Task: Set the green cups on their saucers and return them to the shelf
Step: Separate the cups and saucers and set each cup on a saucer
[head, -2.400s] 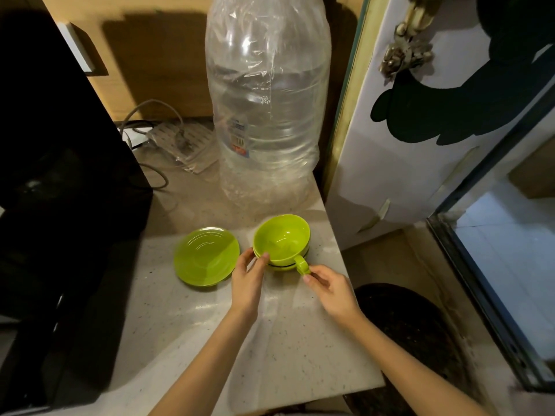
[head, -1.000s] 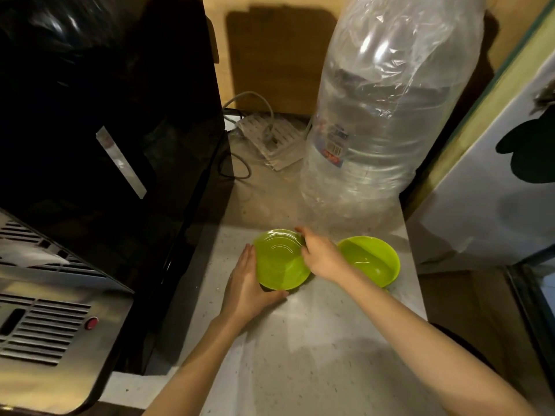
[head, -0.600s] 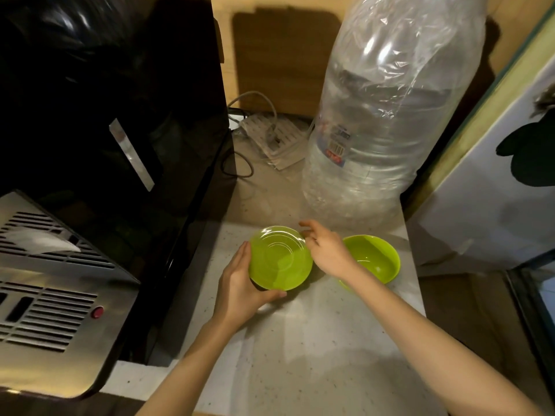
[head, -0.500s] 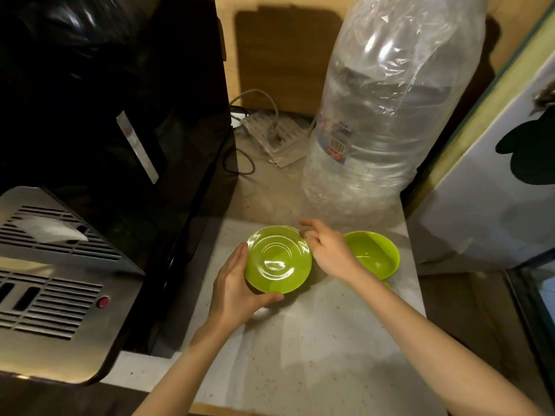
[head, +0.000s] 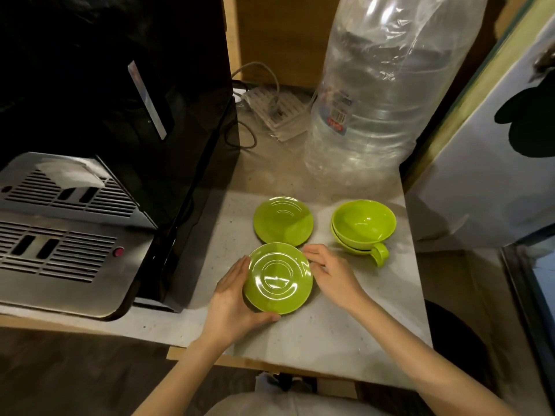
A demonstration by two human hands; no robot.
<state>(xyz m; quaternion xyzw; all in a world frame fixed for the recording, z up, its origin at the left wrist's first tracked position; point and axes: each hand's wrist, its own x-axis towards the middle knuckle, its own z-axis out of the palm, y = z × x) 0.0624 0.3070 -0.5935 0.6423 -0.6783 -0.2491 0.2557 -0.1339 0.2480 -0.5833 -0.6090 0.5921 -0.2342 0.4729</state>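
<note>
Currently, near saucer [head: 279,279]: held at its rim just above or on the counter [head: 345,328]; contact underneath is hidden.
left hand [head: 234,298]: cupped along the saucer's left and lower edge, fingers together and fairly straight, thumb hooked under the near rim.
right hand [head: 333,276]: beside the saucer's right rim, fingers loosely spread and gently bent; can't tell if they touch it.
far saucer [head: 283,221]: flat on the counter just beyond the left fingertips, almost touching the near one.
green cups [head: 363,225]: two nested, past the right fingertips, handle [head: 379,254] pointing back toward that hand.
surroundings: big clear water bottle [head: 381,94] behind the cups; black appliance [head: 114,94] off the left hand's outer side.
step: likely laying the two saucers out singly; no cup sits on a saucer yet.
next: let go of the saucer, un-nest the top cup by its handle, centre it in a saucer's ring. Shelf not in view.
change vs 0.5 s ago: only one saucer showed then, tilted up in both hands; now two lie apart, the near one pulled toward the body.
</note>
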